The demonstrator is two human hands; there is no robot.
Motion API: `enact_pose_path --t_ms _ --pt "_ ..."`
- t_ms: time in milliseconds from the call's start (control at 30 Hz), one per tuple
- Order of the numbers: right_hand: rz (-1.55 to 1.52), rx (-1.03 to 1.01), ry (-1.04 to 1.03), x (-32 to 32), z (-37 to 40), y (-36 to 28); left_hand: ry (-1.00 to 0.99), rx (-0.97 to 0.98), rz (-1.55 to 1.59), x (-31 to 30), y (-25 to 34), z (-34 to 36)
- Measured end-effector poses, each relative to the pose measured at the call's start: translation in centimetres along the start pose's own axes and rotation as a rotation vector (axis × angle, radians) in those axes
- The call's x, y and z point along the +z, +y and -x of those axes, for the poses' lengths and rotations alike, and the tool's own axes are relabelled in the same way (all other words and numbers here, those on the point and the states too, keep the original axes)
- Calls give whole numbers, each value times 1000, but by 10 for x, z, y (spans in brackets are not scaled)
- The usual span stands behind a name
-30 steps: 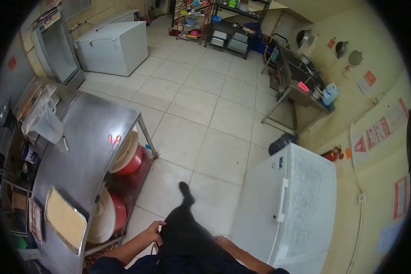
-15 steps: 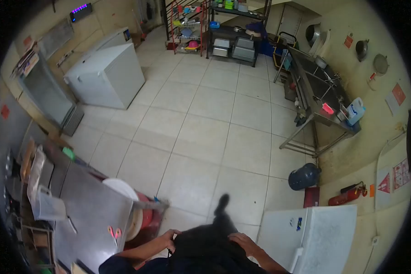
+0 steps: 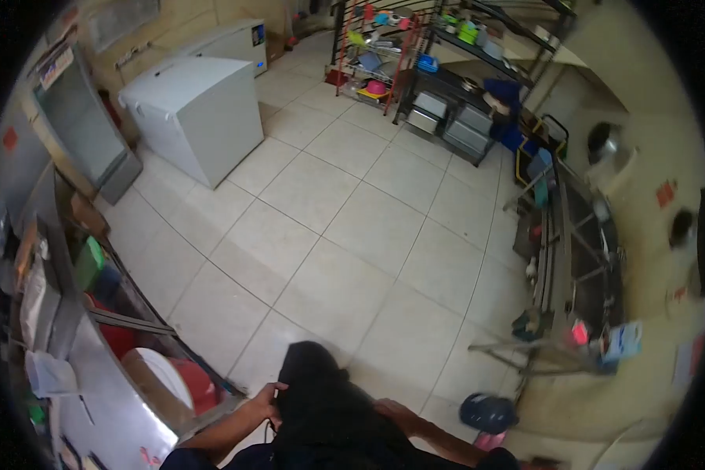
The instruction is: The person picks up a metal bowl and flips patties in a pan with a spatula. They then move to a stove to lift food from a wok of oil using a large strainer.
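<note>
The dark garment [image 3: 313, 395] lies in front of the person's body, between the two hands and above the tiled floor [image 3: 345, 251]. The left hand [image 3: 265, 406] is at one edge, its fingers bent close against the cloth; the right hand [image 3: 397, 413] is at the opposite edge, its fingertips partly hidden. Whether either grip is closed on fabric or merely rests there, one cannot tell. Handling it well likely calls for a light, even touch on both sides — neither edge tugged harder — and elbows tucked in beside the metal counter [image 3: 121, 395]. Footing is best kept clear of the dark container [image 3: 486, 413] on the right.
</note>
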State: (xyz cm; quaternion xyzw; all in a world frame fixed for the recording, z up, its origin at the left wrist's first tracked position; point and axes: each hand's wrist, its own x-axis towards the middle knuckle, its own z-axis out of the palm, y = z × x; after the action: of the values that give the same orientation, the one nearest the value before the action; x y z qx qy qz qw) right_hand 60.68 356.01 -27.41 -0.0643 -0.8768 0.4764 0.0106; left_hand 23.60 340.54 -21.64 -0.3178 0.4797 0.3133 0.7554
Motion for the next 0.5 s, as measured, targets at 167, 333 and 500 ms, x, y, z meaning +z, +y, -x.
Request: enact_pose_path --t_ms 167,333,500 --pt "-172 -19 -33 -85 -78 109 184 28 353 75 112 -17" --pt "88 65 -238 -201 -164 173 58 15 249 143 257 -5" --pt "39 -25 -37 -298 -250 196 54 -91 52 175 374 -6"
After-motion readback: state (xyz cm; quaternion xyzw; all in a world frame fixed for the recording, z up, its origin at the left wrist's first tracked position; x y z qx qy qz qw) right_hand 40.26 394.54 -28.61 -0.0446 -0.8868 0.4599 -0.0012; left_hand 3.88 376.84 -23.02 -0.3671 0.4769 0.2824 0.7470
